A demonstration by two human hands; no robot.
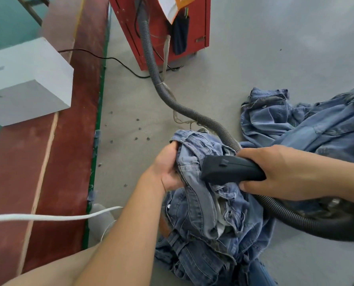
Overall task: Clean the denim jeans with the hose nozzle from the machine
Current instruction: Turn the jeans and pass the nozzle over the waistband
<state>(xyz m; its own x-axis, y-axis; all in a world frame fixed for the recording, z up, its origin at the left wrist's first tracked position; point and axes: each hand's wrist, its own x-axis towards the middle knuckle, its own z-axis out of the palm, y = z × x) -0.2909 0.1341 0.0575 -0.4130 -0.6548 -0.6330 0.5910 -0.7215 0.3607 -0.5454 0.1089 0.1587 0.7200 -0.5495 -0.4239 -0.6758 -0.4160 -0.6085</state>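
Machine (pixel 163 27) is standing at the far end, feeding the hose (pixel 172 100). Jeans (pixel 203 203) are lying bunched on the floor. Left hand (pixel 168 168) is gripping a fold, likely tensioning it. Right hand (pixel 279 172) is clamping the nozzle (pixel 227 168), mouth touching denim to draw lint.

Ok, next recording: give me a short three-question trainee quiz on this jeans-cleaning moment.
1. True or false: the right hand grips the black nozzle.
2. What does the left hand hold?
A. the white cord
B. the jeans
C. the grey block
3. Fill in: the ribbed hose runs back to the ____ machine.

Key:
1. True; the nozzle's tip is against the denim.
2. B; it grips the bunched jeans at their left edge.
3. Red.
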